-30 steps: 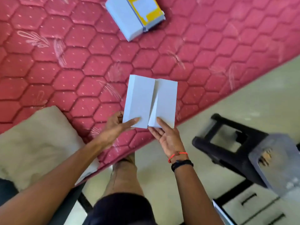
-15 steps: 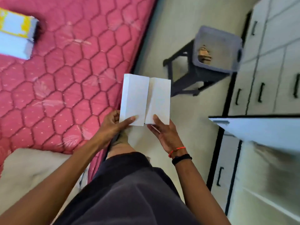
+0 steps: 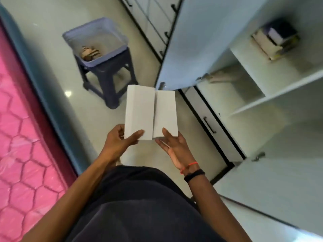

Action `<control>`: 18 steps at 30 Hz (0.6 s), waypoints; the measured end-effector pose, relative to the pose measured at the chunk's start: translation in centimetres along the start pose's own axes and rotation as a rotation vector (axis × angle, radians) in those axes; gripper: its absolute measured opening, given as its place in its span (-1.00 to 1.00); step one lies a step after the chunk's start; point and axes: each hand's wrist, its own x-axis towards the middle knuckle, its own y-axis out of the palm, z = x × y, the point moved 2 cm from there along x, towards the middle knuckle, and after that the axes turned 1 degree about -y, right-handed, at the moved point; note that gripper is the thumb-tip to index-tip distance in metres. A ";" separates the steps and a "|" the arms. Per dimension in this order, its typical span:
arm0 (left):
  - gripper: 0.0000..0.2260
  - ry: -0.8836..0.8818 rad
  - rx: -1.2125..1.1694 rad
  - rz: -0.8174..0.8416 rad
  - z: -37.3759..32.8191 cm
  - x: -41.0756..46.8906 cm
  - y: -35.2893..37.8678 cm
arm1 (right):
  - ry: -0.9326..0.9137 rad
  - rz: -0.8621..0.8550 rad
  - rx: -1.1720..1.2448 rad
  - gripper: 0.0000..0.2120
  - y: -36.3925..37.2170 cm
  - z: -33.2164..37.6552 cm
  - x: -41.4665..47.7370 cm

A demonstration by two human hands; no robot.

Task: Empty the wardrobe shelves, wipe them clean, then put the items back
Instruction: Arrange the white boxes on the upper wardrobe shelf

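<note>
Two white boxes are held side by side, touching, over the floor in front of the open wardrobe point(image 3: 279, 88) at right. The left hand point(image 3: 118, 142) grips the left box point(image 3: 139, 112) at its near edge, thumb on top and fingers curled beneath. The right hand point(image 3: 174, 149) pinches the right box point(image 3: 165, 112) at its near edge, one digit on top and the rest under it. Both boxes extend away from the hands. A bin point(image 3: 94, 41) sits on a stool point(image 3: 108, 75) beyond. The bed point(image 3: 21, 137) lies at left.
</note>
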 end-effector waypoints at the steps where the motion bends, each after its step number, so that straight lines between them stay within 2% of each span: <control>1: -0.33 0.031 0.022 0.027 -1.0 0.1 1.6 | -0.029 -0.023 0.027 -0.56 -0.9 0.7 -0.2; 8: -0.27 0.209 0.202 0.323 -6.3 1.7 12.9 | -0.210 -0.223 0.261 -0.62 -8.1 5.7 -1.5; 14: -0.29 0.283 0.247 0.584 -9.5 4.0 23.2 | -0.389 -0.442 0.394 -0.84 -13.6 10.7 -2.0; 18: -0.36 0.299 0.277 0.729 -13.3 6.0 29.8 | -0.538 -0.541 0.419 -0.56 -15.3 15.8 -1.8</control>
